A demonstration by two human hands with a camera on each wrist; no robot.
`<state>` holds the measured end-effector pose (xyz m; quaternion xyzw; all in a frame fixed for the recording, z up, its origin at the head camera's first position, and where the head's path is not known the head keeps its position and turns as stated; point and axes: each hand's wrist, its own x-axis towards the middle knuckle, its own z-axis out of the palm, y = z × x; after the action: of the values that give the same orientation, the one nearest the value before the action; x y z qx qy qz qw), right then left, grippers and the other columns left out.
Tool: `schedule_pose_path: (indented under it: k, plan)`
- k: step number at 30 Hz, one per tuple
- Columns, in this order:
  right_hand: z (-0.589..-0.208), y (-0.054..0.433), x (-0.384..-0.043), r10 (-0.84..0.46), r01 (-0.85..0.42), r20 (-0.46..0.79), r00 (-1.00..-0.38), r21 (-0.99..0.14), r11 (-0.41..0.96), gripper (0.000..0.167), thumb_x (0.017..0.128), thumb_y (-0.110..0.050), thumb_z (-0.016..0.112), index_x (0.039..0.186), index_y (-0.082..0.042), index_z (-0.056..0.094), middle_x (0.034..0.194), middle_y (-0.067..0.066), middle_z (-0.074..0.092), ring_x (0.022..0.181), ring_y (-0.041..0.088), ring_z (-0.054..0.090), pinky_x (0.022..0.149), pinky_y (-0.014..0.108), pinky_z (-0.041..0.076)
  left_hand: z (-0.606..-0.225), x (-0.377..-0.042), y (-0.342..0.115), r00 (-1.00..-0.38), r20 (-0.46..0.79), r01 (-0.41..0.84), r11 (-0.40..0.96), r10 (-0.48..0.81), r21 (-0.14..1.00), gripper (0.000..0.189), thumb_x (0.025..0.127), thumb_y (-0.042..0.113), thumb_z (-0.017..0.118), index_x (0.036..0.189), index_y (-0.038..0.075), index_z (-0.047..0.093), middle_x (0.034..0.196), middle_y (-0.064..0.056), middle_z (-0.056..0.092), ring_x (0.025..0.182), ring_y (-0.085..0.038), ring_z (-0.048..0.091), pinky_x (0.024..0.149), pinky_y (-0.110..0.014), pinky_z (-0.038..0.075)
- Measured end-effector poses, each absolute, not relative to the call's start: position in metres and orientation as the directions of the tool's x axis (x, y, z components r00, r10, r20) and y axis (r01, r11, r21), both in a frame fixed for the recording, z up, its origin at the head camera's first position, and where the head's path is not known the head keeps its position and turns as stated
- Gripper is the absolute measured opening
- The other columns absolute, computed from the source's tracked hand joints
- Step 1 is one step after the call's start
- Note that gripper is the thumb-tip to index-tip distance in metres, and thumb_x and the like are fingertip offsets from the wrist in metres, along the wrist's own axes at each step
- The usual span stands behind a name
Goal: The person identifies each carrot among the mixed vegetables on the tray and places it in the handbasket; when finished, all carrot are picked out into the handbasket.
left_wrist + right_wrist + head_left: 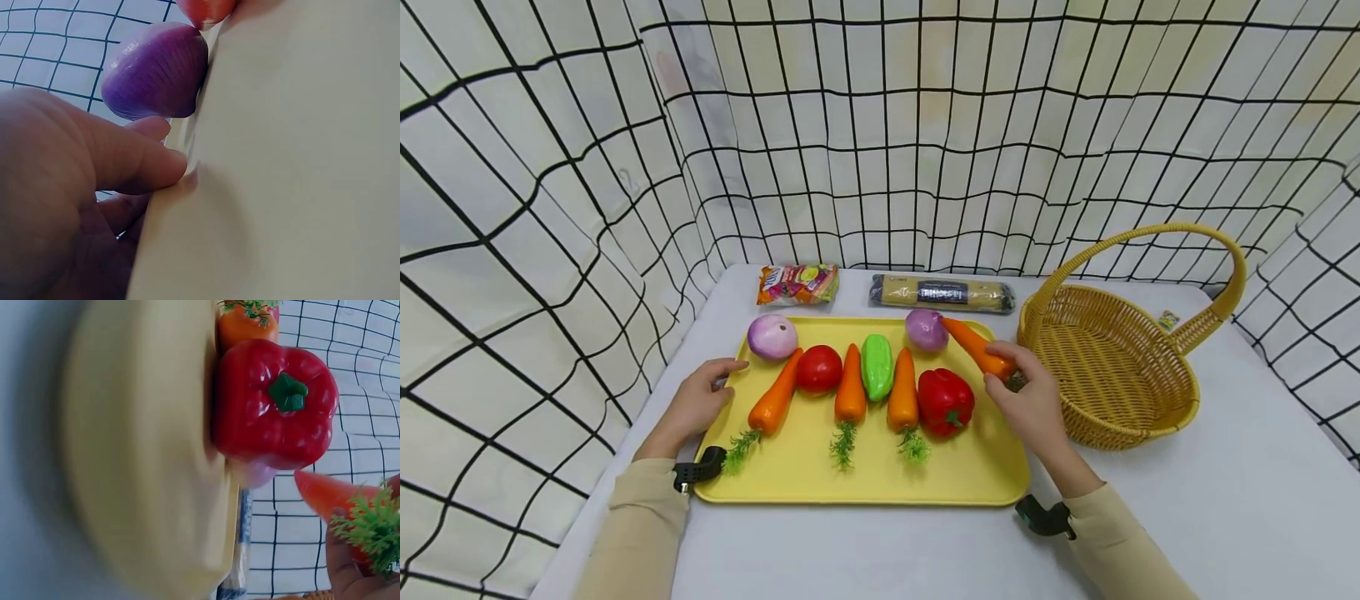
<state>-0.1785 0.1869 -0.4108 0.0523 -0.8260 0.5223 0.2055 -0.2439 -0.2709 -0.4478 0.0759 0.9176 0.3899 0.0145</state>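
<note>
My right hand grips an orange carrot by its thick, leafy end, over the right side of the yellow tray. The carrot's tip points toward a purple onion. In the right wrist view, green leaves stick out beside the fingers, and a red bell pepper sits nearby. My left hand pinches the tray's left edge, thumb on the rim in the left wrist view. Close to that thumb lies a purple-and-white onion.
On the tray also lie a tomato, a green vegetable and three carrots, one mid-tray. A wicker basket stands right. Behind the tray are a colourful packet and a long package. Black netting encloses the table.
</note>
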Motion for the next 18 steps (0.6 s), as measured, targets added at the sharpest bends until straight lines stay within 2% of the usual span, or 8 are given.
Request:
schedule_pose_path:
  k: [3,7,10,13,18]
  plan:
    - [-0.410,0.192,-0.168,0.162,-0.306,0.397,-0.903,-0.861,0.406,0.035,0.086,0.006,0.064,0.120,-0.002,0.066,0.125,0.014,0.061,0.091,0.018,0.054,0.064,0.015,0.048,-0.448,-0.244,-0.271,-0.988,0.036,0.132,0.689,0.152,0.712,0.044,0.093,-0.004,0.048,0.137,-0.002,0.052,0.145,-0.027,0.040,0.132,-0.047,0.037,0.107,-0.061,0.032]
    - [-0.411,0.201,-0.161,0.201,-0.327,0.385,-0.901,-0.906,0.268,0.036,0.087,0.009,0.061,0.121,0.002,0.063,0.121,0.014,0.062,0.089,0.012,0.059,0.070,0.015,0.053,-0.446,-0.245,-0.271,-0.989,0.036,0.128,0.688,0.147,0.714,0.044,0.092,-0.004,0.048,0.136,-0.002,0.052,0.145,-0.028,0.040,0.133,-0.047,0.037,0.108,-0.061,0.032]
    - [-0.411,0.208,-0.159,0.213,-0.370,0.412,-0.886,-0.905,0.212,0.035,0.087,0.009,0.062,0.122,0.004,0.062,0.118,0.014,0.062,0.085,0.013,0.063,0.068,0.016,0.054,-0.446,-0.245,-0.271,-0.989,0.036,0.124,0.686,0.141,0.717,0.044,0.093,-0.004,0.048,0.136,-0.001,0.053,0.145,-0.027,0.040,0.133,-0.047,0.037,0.108,-0.061,0.032]
    - [-0.411,0.216,-0.158,0.247,-0.386,0.445,-0.861,-0.888,0.251,0.035,0.085,0.005,0.068,0.120,0.001,0.064,0.114,0.007,0.064,0.082,0.013,0.061,0.062,0.015,0.051,-0.447,-0.245,-0.269,-0.989,0.033,0.122,0.686,0.141,0.717,0.043,0.093,-0.004,0.047,0.136,-0.001,0.053,0.145,-0.027,0.040,0.133,-0.046,0.037,0.108,-0.060,0.032]
    - [-0.407,0.228,-0.155,0.304,-0.374,0.473,-0.827,-0.866,0.333,0.037,0.083,0.000,0.074,0.118,-0.002,0.065,0.109,-0.002,0.064,0.083,0.009,0.059,0.061,0.014,0.048,-0.445,-0.244,-0.268,-0.989,0.039,0.127,0.694,0.142,0.709,0.043,0.093,-0.004,0.047,0.135,-0.001,0.054,0.144,-0.027,0.041,0.133,-0.045,0.037,0.108,-0.060,0.032]
